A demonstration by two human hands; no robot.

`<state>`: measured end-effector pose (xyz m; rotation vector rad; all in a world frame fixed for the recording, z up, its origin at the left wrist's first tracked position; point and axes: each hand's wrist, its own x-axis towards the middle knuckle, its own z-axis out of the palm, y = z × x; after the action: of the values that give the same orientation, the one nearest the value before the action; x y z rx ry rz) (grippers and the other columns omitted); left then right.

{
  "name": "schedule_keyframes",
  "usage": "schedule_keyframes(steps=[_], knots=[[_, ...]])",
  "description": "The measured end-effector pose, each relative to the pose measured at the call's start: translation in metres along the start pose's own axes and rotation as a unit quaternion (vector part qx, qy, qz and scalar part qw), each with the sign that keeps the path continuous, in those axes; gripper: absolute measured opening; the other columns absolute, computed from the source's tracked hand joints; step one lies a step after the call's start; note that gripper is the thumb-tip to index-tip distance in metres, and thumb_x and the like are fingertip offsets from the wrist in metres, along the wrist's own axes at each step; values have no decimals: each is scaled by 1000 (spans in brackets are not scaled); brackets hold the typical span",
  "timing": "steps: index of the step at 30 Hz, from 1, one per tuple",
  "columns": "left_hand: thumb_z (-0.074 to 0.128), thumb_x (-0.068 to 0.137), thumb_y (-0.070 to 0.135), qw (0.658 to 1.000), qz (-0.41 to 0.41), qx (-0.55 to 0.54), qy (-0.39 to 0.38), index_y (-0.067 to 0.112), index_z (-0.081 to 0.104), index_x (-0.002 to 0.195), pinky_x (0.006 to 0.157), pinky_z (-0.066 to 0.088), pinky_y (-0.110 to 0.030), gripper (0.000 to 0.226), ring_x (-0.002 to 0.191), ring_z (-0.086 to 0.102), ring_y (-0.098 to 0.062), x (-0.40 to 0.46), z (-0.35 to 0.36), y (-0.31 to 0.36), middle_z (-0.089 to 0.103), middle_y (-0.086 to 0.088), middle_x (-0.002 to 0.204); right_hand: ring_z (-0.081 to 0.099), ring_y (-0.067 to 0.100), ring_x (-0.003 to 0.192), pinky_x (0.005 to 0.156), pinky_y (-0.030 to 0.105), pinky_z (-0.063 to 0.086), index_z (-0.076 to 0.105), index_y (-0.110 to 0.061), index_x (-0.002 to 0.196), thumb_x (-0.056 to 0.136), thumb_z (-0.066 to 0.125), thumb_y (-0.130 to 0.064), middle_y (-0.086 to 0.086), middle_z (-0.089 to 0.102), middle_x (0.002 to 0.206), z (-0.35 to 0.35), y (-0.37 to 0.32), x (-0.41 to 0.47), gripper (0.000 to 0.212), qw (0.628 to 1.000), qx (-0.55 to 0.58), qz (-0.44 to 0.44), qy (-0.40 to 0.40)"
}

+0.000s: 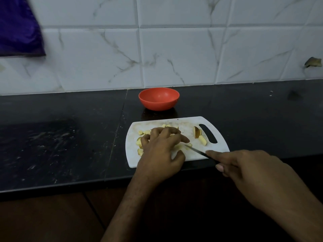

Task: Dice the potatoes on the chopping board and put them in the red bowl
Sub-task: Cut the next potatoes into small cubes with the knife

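White plastic, the chopping board point(176, 155) lies on the dark surface point(70, 137) under both hands, and the dicing step is in hand. The left hand point(161, 151) arches over a heap of pale potato pieces point(146, 132), fingertips curled down onto them; it seems to pin the piece being cut, though what lies under the palm is hidden. The right hand point(244, 173) grips the handle of a slim knife point(196, 151), forefinger laid along the top, and the blade tip reaches in just beside the left hand's forefinger.

Beyond the knife, on the right hand's side of the board near the handle slot, two larger wedges point(200, 136) with skin on lie apart from the heap, and these look not yet diced. The red bowl point(159, 98) stands past the board, beyond the left hand's fingertips, and shows nothing inside.

By this reckoning the task is partway: much is cut, nothing moved to the bowl. The next move calls for a downward cut close to the fingertips, so they want to stay tucked back from the blade. After that the two wedges need bringing under the left hand, and the pieces then gathered and carried forward into the bowl.
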<state>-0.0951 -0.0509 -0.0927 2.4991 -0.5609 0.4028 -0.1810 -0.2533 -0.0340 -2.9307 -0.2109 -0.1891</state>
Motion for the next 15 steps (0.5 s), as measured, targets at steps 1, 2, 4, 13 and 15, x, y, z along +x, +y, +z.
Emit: schedule_keyframes(steps=[1,2,4,13,15], knots=[[58,89,38,1000,-6,10,-1,45,58,122,109,15,-44,34,135,24,-5,1,0,0,44,23,137,59,-2,105,69,12,42,32,-72,132,102,37,-51,-23,65,115,0,1,0,37,1000,2,6,16],[58,91,40,1000,-18,18,4,44,56,125,110,15,-44,34,135,26,-6,1,1,0,45,22,137,60,-2,100,70,13,46,33,-72,131,101,37,-52,-23,66,108,0,3,1,36,999,8,10,30],[59,94,37,998,-47,18,24,40,51,129,112,16,-42,37,133,31,-6,2,3,1,49,21,134,61,-2,93,74,17,51,35,-71,131,101,36,-51,-21,66,98,4,6,2,36,999,24,9,42],[50,100,20,995,-66,-7,68,37,54,129,109,17,-37,34,130,36,-7,2,6,2,57,20,130,60,-3,80,72,16,50,43,-61,133,100,34,-51,-19,65,84,8,9,2,36,998,42,29,26],[45,103,37,999,-36,33,16,43,49,135,113,14,-45,33,138,25,-9,2,4,4,47,22,142,60,-2,79,71,16,50,44,-61,134,100,36,-50,-18,66,82,10,8,6,36,998,41,39,24]])
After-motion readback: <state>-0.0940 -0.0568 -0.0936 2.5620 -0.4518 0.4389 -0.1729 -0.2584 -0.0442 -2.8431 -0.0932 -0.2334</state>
